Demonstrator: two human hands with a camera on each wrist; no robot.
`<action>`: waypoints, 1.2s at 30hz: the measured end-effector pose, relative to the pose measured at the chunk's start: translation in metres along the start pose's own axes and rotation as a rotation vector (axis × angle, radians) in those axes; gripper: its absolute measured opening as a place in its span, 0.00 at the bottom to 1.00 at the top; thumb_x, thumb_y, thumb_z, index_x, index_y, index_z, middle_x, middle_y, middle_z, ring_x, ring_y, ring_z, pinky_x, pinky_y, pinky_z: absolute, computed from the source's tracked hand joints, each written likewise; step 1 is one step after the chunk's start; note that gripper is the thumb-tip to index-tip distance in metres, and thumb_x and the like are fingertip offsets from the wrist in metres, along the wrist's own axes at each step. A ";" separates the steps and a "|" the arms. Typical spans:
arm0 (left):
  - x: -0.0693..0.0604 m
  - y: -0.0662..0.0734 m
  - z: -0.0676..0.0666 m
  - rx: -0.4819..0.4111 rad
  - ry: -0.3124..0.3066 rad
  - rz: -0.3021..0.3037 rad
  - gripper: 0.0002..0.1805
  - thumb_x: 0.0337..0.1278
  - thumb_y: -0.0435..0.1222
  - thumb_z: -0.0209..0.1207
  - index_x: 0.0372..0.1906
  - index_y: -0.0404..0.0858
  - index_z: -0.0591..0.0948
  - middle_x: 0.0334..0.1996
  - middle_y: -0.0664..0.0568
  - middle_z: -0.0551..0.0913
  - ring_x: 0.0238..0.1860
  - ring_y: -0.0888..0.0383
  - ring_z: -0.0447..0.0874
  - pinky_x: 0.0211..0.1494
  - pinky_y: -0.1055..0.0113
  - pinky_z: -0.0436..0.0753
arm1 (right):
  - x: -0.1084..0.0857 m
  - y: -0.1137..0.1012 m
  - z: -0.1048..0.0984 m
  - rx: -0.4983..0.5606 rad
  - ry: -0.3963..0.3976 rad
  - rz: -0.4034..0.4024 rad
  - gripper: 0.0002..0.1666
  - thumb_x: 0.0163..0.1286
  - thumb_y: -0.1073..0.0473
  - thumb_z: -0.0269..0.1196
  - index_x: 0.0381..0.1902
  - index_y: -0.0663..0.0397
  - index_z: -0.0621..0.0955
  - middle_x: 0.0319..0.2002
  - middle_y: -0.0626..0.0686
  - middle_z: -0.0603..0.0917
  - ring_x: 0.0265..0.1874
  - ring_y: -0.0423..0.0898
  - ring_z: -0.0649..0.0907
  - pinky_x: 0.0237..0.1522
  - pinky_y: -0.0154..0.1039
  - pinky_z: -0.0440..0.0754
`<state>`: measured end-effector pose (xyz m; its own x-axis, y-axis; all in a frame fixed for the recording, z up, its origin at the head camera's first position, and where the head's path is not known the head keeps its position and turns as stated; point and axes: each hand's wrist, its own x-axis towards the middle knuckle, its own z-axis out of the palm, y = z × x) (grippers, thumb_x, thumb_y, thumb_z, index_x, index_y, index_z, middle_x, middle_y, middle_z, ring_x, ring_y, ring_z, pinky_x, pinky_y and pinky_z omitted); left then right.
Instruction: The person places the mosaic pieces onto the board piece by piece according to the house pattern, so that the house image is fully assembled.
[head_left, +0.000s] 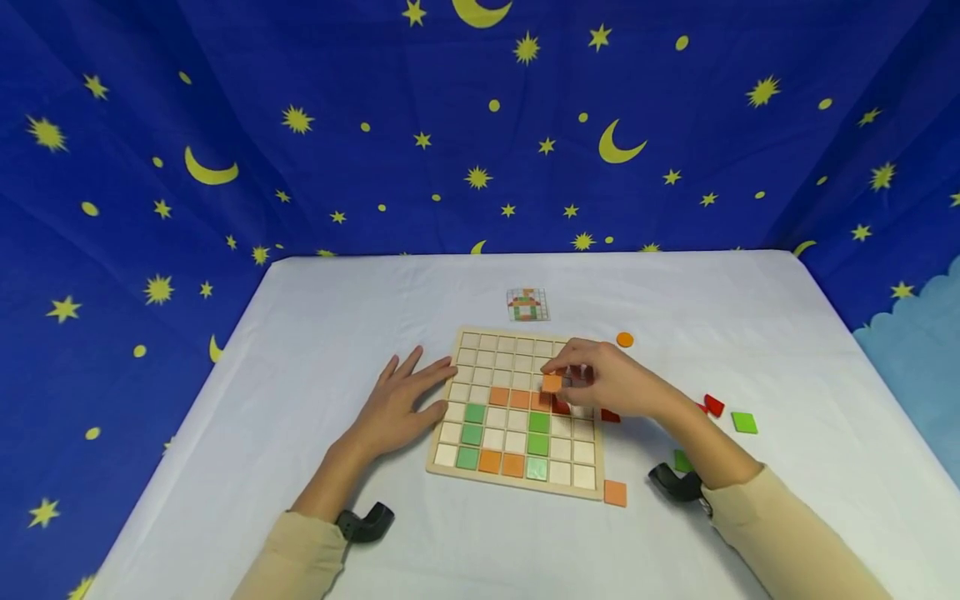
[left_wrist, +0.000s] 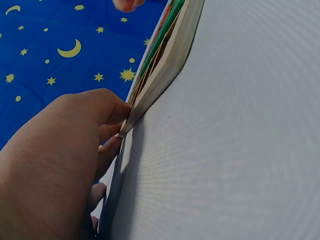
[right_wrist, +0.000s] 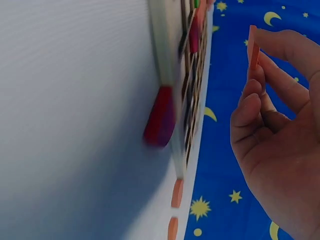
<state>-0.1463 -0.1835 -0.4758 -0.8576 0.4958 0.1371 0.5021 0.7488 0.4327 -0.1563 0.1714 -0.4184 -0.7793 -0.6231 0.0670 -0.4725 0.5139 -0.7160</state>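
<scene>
A wooden grid board (head_left: pixel 515 483) lies on the white table, with orange, green and red tiles in some of its squares. Between thumb and fingers, my right hand (head_left: pixel 618 379) pinches an orange square tile (head_left: pixel 552 383) over the board's right half. In the right wrist view that tile (right_wrist: pixel 254 47) is seen edge-on at the fingertips. My left hand (head_left: pixel 397 412) has its fingers spread and touches the board's left edge; the left wrist view shows its thumb against the board's side (left_wrist: pixel 160 75). Part of the board's right side is hidden under the right hand.
Behind the board lies a small pattern card (head_left: pixel 528 305). An orange disc (head_left: pixel 625 339), red pieces (head_left: pixel 714 406), a green square (head_left: pixel 745 422) and another orange square (head_left: pixel 615 493) lie to the right. A blue star-patterned cloth (head_left: pixel 450 83) hangs behind the table.
</scene>
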 end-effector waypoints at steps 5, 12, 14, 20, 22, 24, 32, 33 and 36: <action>0.000 -0.001 0.000 0.004 0.004 -0.002 0.28 0.64 0.51 0.54 0.68 0.55 0.70 0.69 0.65 0.63 0.74 0.49 0.45 0.72 0.46 0.38 | 0.013 -0.003 0.005 0.018 0.009 0.005 0.20 0.60 0.59 0.68 0.52 0.49 0.84 0.40 0.42 0.81 0.29 0.44 0.75 0.29 0.37 0.75; 0.000 -0.001 0.000 -0.001 0.004 0.000 0.28 0.63 0.51 0.54 0.68 0.55 0.70 0.69 0.64 0.64 0.74 0.49 0.45 0.72 0.46 0.39 | 0.026 -0.004 0.012 0.075 0.010 0.033 0.21 0.61 0.59 0.67 0.53 0.50 0.83 0.41 0.42 0.81 0.30 0.44 0.77 0.30 0.38 0.77; 0.000 -0.001 0.001 0.000 0.003 0.000 0.28 0.63 0.51 0.54 0.68 0.55 0.70 0.69 0.65 0.63 0.74 0.49 0.45 0.72 0.46 0.39 | 0.028 -0.004 0.014 0.089 0.009 0.031 0.21 0.61 0.60 0.66 0.54 0.51 0.83 0.41 0.43 0.81 0.30 0.45 0.77 0.29 0.38 0.77; 0.001 -0.001 0.001 0.005 0.007 0.005 0.28 0.63 0.51 0.54 0.68 0.56 0.70 0.69 0.65 0.63 0.74 0.50 0.45 0.72 0.47 0.39 | 0.033 -0.006 0.017 0.081 -0.020 0.035 0.21 0.62 0.60 0.66 0.54 0.52 0.83 0.40 0.47 0.80 0.29 0.46 0.75 0.28 0.38 0.75; 0.001 -0.001 0.001 0.005 0.010 0.005 0.28 0.63 0.51 0.55 0.68 0.56 0.71 0.69 0.65 0.64 0.74 0.50 0.45 0.72 0.47 0.39 | 0.034 -0.006 0.019 0.073 -0.028 0.034 0.21 0.62 0.59 0.67 0.55 0.51 0.82 0.41 0.47 0.80 0.29 0.46 0.74 0.29 0.39 0.74; 0.001 -0.001 0.001 0.004 0.011 0.005 0.28 0.63 0.51 0.55 0.68 0.56 0.71 0.69 0.65 0.64 0.74 0.50 0.45 0.72 0.47 0.39 | 0.036 -0.006 0.020 0.072 -0.035 0.029 0.21 0.62 0.58 0.67 0.55 0.51 0.82 0.42 0.46 0.81 0.29 0.46 0.74 0.30 0.39 0.74; 0.000 -0.001 0.001 -0.004 0.011 0.010 0.28 0.63 0.50 0.55 0.68 0.55 0.71 0.69 0.64 0.64 0.74 0.49 0.45 0.72 0.46 0.39 | 0.038 -0.006 0.024 0.052 -0.054 0.015 0.21 0.63 0.58 0.66 0.54 0.51 0.82 0.45 0.45 0.80 0.31 0.46 0.76 0.32 0.40 0.77; 0.000 0.000 0.001 -0.006 0.011 0.010 0.27 0.63 0.50 0.55 0.68 0.55 0.71 0.69 0.64 0.64 0.74 0.49 0.45 0.72 0.45 0.39 | 0.038 -0.006 0.025 0.050 -0.056 0.014 0.21 0.63 0.58 0.66 0.54 0.51 0.82 0.45 0.45 0.81 0.31 0.45 0.76 0.32 0.40 0.77; 0.000 0.000 0.000 -0.011 0.010 0.012 0.27 0.63 0.50 0.55 0.68 0.54 0.71 0.69 0.63 0.65 0.74 0.48 0.45 0.72 0.45 0.39 | 0.040 -0.006 0.027 0.041 -0.060 0.009 0.21 0.63 0.58 0.66 0.55 0.51 0.82 0.46 0.45 0.81 0.31 0.45 0.76 0.32 0.40 0.78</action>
<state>-0.1461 -0.1832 -0.4758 -0.8525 0.5002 0.1515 0.5112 0.7378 0.4407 -0.1736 0.1281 -0.4302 -0.7571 -0.6531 0.0194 -0.4469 0.4960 -0.7445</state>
